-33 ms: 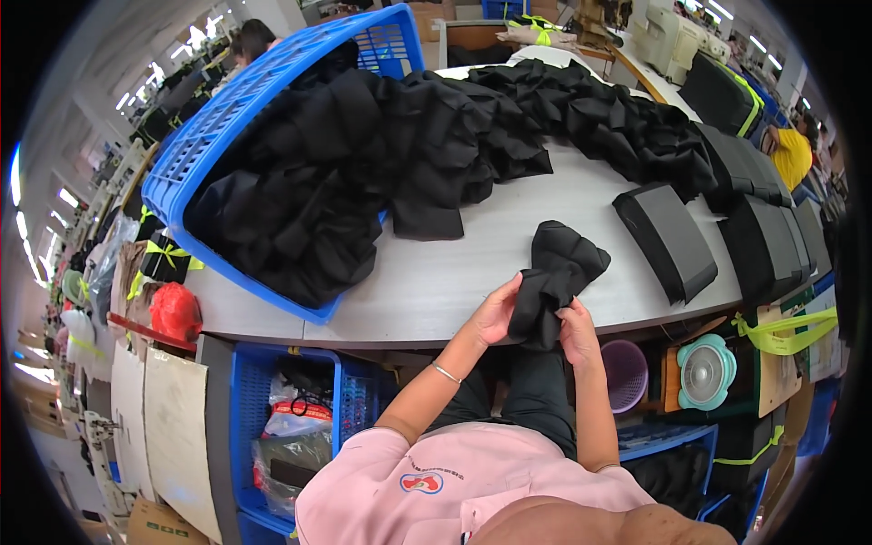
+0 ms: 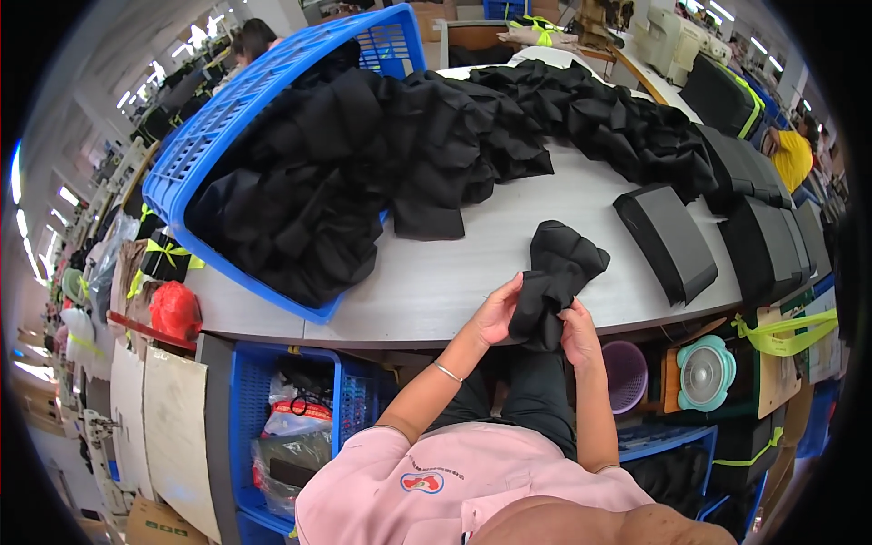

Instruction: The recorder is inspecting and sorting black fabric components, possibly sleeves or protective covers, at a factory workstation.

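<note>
- From my distant seat, I find the soft black folded fabric piece (image 2: 556, 272) just below the frame's centre, over the near edge of the pale grey tabletop (image 2: 509, 209).
- I see the bare left hand (image 2: 496, 314) pinching its left edge, some fingers hidden by cloth.
- The bare right hand (image 2: 579, 334) pinches its lower right side between thumb and fingertips; how firmly, I can't tell.
- I'd judge light, even tension between both pinches best, since such limp cloth probably creases easily.
- I'd keep both thumbs near the edges, so layers don't slip.
- I'd work clear of the heap of crumpled black fabric pieces (image 2: 436, 136), upper centre, and the black folded stack (image 2: 668, 241), right.
</note>
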